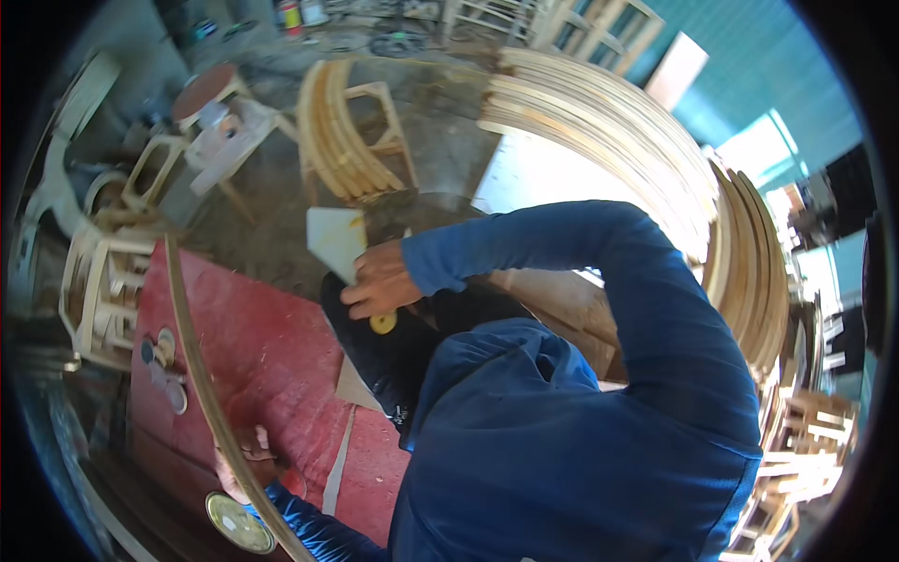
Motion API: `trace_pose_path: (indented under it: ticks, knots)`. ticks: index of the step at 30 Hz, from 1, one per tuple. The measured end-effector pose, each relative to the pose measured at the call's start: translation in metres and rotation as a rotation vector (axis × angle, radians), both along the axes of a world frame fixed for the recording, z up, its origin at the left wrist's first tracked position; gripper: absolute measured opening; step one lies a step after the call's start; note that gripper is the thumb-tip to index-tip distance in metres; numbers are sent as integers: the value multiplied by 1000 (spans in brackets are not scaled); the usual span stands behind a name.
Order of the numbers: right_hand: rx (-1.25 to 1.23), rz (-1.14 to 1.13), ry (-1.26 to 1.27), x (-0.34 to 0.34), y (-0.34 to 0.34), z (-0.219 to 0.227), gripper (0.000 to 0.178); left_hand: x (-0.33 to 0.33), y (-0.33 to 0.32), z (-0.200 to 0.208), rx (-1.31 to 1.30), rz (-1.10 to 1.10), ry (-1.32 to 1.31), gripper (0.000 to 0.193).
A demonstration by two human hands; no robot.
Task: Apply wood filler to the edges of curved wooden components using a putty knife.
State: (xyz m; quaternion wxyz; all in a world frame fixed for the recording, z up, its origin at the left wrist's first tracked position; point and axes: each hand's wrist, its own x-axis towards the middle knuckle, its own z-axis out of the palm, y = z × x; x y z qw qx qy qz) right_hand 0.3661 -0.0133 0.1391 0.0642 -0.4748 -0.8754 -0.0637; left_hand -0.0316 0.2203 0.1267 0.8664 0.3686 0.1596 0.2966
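My left hand [245, 459] is closed around a long, thin, curved wooden strip [195, 348], which stands on edge over a red-covered table. My right hand [379, 281] is bent in front of my body, its fingers closed at the lower edge of a white flat plate [332, 239] with a yellow smear. Just below those fingers, against my dark trousers, shows a small round yellow thing [382, 323]; whether the hand touches it, I cannot tell.
The red table top [272, 328] holds several small round lids [167, 347]; a round tin [241, 523] sits near my left wrist. Curved wooden pieces [339, 131] rest on a frame ahead. Large stacks of curved strips [599, 122] stand at the right, and chair frames [108, 281] at the left.
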Motion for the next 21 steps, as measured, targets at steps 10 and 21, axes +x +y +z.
trace_pose_path:
  ticks: [10, 21]
  knots:
    - [-384, -768, -409, 49, -313, -56, 12, 161, -16, 51, 216, -577, -164, 39]
    - [-318, -1201, -258, 3, -426, -148, 46, 258, -77, 83, 368, -1059, -159, 47]
